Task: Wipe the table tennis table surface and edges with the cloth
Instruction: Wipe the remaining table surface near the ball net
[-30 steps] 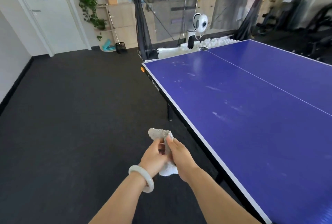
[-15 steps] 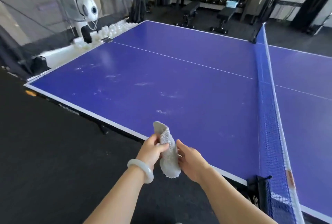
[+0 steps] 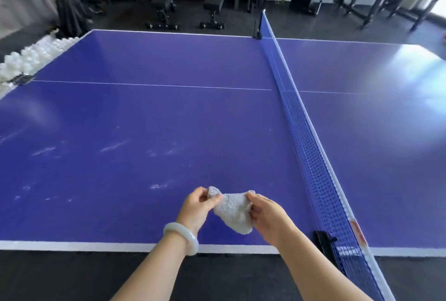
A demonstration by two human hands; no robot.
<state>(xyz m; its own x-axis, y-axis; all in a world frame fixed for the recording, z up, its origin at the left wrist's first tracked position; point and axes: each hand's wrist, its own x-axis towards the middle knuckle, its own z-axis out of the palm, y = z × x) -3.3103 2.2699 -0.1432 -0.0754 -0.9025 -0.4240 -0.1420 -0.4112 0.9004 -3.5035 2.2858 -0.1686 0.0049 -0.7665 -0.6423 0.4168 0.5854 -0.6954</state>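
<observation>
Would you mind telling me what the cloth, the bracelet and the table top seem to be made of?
The cloth: soft nubbly pale grey textile, perhaps microfibre or terry; it droops limply.
The bracelet: smooth, glossy, milky ring, perhaps jade or glass.
The table top: hard painted board, satin blue-purple; it shows glare and pale smudges.
</observation>
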